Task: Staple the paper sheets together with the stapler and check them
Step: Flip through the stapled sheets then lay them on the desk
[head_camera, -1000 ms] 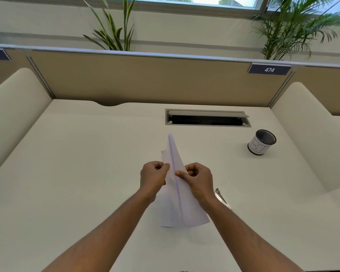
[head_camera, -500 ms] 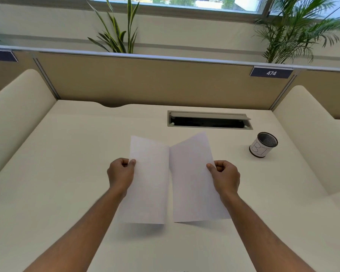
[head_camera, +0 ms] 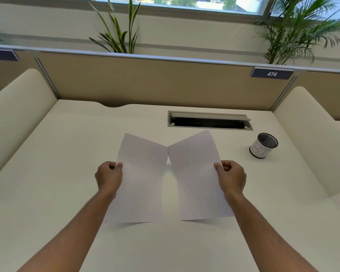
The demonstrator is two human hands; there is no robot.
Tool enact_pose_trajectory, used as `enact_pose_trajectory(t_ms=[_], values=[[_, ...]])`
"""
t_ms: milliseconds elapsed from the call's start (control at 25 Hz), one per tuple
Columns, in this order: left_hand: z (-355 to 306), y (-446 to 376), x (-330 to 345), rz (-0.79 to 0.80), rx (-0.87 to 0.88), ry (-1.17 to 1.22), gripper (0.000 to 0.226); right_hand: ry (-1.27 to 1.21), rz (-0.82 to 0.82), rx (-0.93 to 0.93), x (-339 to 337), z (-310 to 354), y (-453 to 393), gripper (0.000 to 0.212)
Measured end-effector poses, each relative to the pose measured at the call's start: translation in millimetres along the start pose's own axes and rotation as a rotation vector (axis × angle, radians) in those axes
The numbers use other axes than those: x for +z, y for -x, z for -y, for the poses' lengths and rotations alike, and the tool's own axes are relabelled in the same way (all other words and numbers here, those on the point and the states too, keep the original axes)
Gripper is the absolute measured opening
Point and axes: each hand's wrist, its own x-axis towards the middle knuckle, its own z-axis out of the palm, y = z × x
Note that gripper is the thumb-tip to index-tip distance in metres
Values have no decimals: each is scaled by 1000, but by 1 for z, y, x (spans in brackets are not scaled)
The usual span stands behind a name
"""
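Sheets point(head_camera: 166, 173) hung joined at one top corner, my left hand point(head_camera: 108, 176) and right hand point(head_camera: 232, 175) each pinching one; stapling looked done, checking underway.

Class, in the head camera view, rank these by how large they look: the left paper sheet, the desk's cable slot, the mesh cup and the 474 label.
1. left paper sheet, though it is nearest the camera
2. cable slot
3. 474 label and mesh cup: too alike to rank

Both hands point(head_camera: 108, 176) point(head_camera: 232, 176) pinched, spread apart
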Motion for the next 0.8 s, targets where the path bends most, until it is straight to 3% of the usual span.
enact_pose_trajectory(t_ms=[200,400,520,800], values=[[-3,4,5,-4,13,20,10,-33,68,12,2,4,4,12],[-5,13,7,43,61,70,24,-46,126,11,3,6,8,17],[-11,25,11,126,173,74,45,-66,164,13,6,11,13,18],[-29,50,31,196,513,-9,53,-128,259,-27,20,33,31,33]])
